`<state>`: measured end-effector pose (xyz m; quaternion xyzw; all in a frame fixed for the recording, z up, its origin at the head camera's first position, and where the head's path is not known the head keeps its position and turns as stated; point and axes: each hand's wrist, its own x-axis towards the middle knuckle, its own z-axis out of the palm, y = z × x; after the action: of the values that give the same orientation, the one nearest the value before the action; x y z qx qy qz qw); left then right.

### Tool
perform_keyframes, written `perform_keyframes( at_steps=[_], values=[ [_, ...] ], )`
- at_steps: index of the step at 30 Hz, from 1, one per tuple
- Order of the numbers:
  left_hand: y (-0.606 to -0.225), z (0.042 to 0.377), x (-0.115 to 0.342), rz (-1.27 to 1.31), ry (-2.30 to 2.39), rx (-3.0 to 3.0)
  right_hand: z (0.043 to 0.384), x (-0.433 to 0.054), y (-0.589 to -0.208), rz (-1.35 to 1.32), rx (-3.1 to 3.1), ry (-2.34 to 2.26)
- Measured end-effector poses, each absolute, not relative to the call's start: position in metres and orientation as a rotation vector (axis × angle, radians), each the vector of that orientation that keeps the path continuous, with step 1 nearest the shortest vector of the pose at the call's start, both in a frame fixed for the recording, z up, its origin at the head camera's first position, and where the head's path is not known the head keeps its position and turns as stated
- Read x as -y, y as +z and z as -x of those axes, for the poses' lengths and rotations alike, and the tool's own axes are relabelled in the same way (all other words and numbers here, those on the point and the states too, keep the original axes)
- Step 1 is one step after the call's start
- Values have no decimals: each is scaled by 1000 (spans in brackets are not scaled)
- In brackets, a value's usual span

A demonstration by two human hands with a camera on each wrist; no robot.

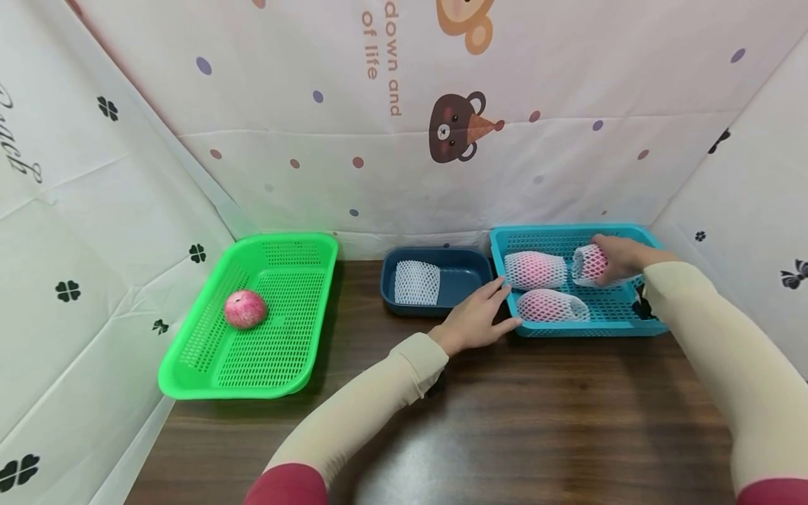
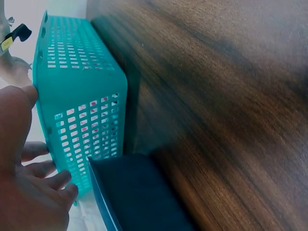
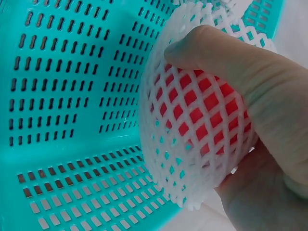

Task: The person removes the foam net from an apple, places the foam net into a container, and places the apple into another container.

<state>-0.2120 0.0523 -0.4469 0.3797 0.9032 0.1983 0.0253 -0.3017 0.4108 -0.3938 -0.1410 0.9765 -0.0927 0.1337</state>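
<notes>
My right hand [image 1: 621,258] grips a red round fruit in a white foam net [image 1: 590,265] inside the blue basket [image 1: 621,328]. In the right wrist view, thumb and fingers curl around that netted fruit [image 3: 199,110]. Two more netted fruits lie at the basket's left side, one netted fruit [image 1: 535,271] behind and the other netted fruit [image 1: 548,306] in front. My left hand [image 1: 475,319] rests on the basket's left rim with fingers spread. The left wrist view shows its fingertips against the rim of the turquoise basket [image 2: 79,86].
At left stands a green basket [image 1: 315,337] holding one bare reddish fruit [image 1: 245,309]. A dark blue tray [image 1: 463,286] with flattened white foam nets [image 1: 417,283] sits between the baskets. Printed cloth walls [image 1: 284,182] enclose the wooden table [image 1: 543,421].
</notes>
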Motion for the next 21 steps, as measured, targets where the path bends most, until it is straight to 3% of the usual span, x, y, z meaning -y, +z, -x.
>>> perform_keyframes(
  at_steps=[21],
  values=[
    [-445,216,-48,-1307,556,-2852,286,-413,-385,502,-2916,-385]
  ],
)
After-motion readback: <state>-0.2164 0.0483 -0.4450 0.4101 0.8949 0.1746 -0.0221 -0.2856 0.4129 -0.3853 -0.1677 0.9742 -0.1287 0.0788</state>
